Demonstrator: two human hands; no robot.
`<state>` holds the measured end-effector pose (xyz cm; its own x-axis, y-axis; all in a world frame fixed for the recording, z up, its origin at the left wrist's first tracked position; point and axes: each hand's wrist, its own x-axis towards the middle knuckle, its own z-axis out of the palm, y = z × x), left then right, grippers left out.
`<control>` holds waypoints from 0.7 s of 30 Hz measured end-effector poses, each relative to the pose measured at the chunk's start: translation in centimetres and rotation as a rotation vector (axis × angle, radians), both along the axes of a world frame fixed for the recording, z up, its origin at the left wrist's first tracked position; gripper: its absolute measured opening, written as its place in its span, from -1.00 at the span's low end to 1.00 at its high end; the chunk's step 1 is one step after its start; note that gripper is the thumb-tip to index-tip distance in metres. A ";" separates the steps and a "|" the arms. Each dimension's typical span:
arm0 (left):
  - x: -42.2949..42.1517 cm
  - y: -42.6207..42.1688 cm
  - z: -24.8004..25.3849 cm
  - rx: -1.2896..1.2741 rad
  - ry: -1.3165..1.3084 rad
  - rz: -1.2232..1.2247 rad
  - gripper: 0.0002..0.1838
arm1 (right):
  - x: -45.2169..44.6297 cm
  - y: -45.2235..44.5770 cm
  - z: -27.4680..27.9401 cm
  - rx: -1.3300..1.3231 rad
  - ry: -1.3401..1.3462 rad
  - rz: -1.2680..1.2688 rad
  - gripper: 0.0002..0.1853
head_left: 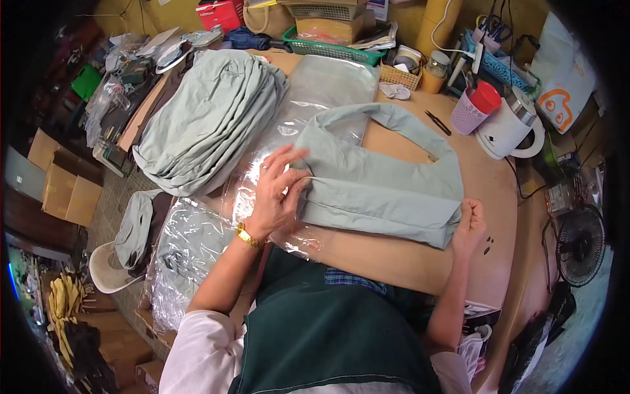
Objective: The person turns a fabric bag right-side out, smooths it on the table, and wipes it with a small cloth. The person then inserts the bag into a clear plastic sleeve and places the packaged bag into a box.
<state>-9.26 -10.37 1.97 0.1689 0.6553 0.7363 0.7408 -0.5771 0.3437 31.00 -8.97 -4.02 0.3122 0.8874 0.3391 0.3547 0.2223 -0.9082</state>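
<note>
A pale grey-green cloth piece point(387, 203), which looks like a bag with a wide strap loop, lies folded in front of me. My left hand point(279, 190) pinches its left edge between thumb and finger, the other fingers raised and slightly blurred. Around the lower right corner my right hand point(469, 226) is closed. The strap point(420, 128) curves across the far side of the table. Beneath the cloth's left part lie clear plastic bags point(331, 82). A thick pile of the same grey-green cloth point(210, 118) sits to the left.
Thread snips point(438, 123) lie beyond the strap, near a white kettle point(508, 128) and a pink cup point(469, 111). A green basket point(328, 49) stands at the back. Plastic-wrapped cloth point(197, 256) is at lower left. A black fan point(581, 246) stands far right.
</note>
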 end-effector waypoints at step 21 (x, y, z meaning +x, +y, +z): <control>-0.2 2.4 -6.1 -0.667 -0.264 0.057 -0.76 | -1.8 -0.2 1.5 -0.547 -0.437 -0.199 -0.65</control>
